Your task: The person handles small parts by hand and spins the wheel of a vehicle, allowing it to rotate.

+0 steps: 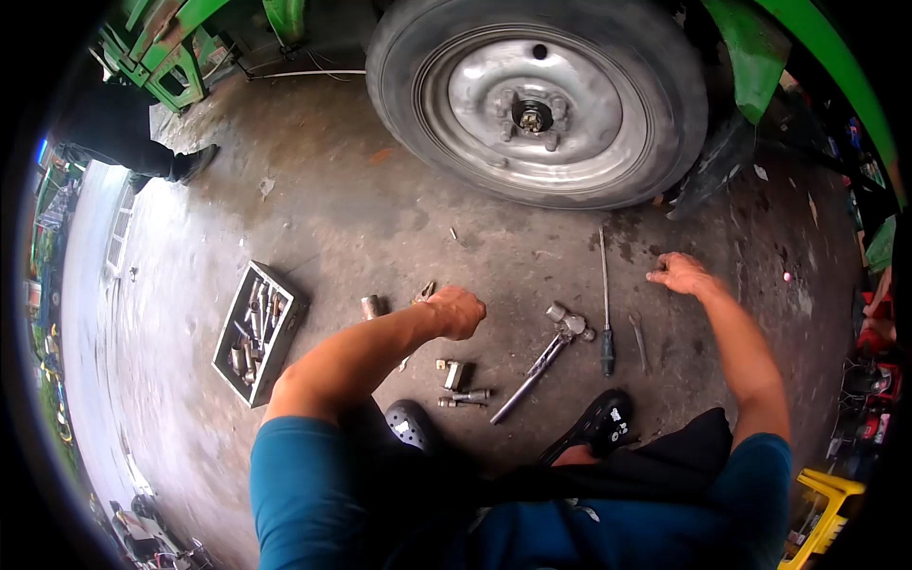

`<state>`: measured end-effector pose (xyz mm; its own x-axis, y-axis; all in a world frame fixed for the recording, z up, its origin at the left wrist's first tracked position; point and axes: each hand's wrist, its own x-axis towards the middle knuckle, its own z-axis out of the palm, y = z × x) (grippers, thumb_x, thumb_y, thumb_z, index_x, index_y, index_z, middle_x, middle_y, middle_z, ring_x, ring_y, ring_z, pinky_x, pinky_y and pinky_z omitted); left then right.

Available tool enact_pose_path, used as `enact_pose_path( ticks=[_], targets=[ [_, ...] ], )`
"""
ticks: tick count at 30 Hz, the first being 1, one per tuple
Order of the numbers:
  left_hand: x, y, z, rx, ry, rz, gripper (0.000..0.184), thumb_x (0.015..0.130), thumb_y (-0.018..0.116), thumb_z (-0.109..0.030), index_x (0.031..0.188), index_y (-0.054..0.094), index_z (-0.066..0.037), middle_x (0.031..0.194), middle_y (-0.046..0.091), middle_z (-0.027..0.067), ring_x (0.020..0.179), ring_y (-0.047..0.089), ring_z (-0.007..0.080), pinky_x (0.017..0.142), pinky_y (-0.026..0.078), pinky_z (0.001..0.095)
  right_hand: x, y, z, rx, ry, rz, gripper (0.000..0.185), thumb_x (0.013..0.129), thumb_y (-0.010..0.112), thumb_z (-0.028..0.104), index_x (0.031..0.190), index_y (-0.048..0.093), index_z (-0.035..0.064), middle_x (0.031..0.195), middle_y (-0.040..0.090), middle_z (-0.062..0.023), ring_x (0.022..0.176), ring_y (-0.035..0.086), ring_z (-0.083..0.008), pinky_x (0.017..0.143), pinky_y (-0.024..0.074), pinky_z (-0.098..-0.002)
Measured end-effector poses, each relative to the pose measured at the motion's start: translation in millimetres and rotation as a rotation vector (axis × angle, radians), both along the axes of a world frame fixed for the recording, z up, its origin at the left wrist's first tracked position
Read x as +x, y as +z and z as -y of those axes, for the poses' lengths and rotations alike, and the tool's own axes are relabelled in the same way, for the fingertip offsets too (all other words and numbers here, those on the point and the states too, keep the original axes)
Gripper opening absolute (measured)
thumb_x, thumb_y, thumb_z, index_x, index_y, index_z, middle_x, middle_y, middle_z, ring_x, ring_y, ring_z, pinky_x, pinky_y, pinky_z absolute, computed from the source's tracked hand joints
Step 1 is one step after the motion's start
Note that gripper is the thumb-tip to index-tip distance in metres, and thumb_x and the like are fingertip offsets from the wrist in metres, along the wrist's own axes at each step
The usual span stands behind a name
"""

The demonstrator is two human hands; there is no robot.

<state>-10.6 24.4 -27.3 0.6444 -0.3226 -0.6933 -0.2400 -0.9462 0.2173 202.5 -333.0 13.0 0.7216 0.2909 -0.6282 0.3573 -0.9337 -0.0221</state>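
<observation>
My left hand [458, 313] is closed over the floor, back of the hand toward me; whatever it may hold is hidden. Just behind its wrist lie a metal tool like pliers [425, 291] and a metal socket [370, 306]. My right hand [682, 274] is held out on the right with loosely bent fingers apart and nothing visible in them. Between the hands are a hammer [568, 330], a long screwdriver [606, 332] and a wrench [638, 337]. A square metal block [458, 373] and socket pieces [465, 398] lie near my feet.
A wheel [627, 104] on a green vehicle [760, 57] stands ahead. A metal tray [226, 356] of sockets sits at left. Another person's shoe [198, 163] is at upper left. A yellow object [825, 499] and red equipment [874, 380] line the right side.
</observation>
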Motion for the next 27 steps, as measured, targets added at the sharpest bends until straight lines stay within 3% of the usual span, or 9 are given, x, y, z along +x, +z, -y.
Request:
enact_pose_path(
  ticks=[8, 20, 27],
  targets=[
    [-3.6, -13.4, -4.8, 0.04, 0.026, -0.009, 0.03, 0.078, 0.053, -0.005, 0.105, 0.066, -0.007, 0.104, 0.067, 0.0156, 0.105, 0.062, 0.0325, 0.088, 0.051, 0.0412, 22.2, -44.7, 39.8, 0.109, -0.109, 0.141, 0.04, 0.075, 0.073, 0.033, 0.099, 0.065, 0.0017, 0.102, 0.067, -0.0177, 0.101, 0.062, -0.0329, 0.085, 0.0469, -0.041],
    [-4.3, -22.2, -4.0, 0.096, 0.044, -0.08, 0.033, 0.079, 0.052, -0.005, 0.109, 0.065, -0.009, 0.112, 0.063, 0.0155, 0.11, 0.059, 0.0345, 0.091, 0.05, 0.0416, 37.2, -70.9, 64.0, 0.169, -0.112, 0.184, 0.042, 0.076, 0.072, 0.031, 0.104, 0.065, 0.0003, 0.106, 0.066, -0.0173, 0.104, 0.061, -0.0329, 0.088, 0.047, -0.0402],
    [-4.8, -21.3, -1.7, 0.043, 0.012, -0.049, 0.029, 0.079, 0.053, -0.007, 0.105, 0.067, -0.007, 0.106, 0.067, 0.0157, 0.105, 0.062, 0.0327, 0.088, 0.051, 0.0399, 34.5, -62.2, 66.9, 0.099, -0.114, 0.195, 0.04, 0.077, 0.072, 0.028, 0.107, 0.065, 0.0036, 0.107, 0.066, -0.0171, 0.104, 0.061, -0.034, 0.088, 0.0476, -0.0412]
  ],
)
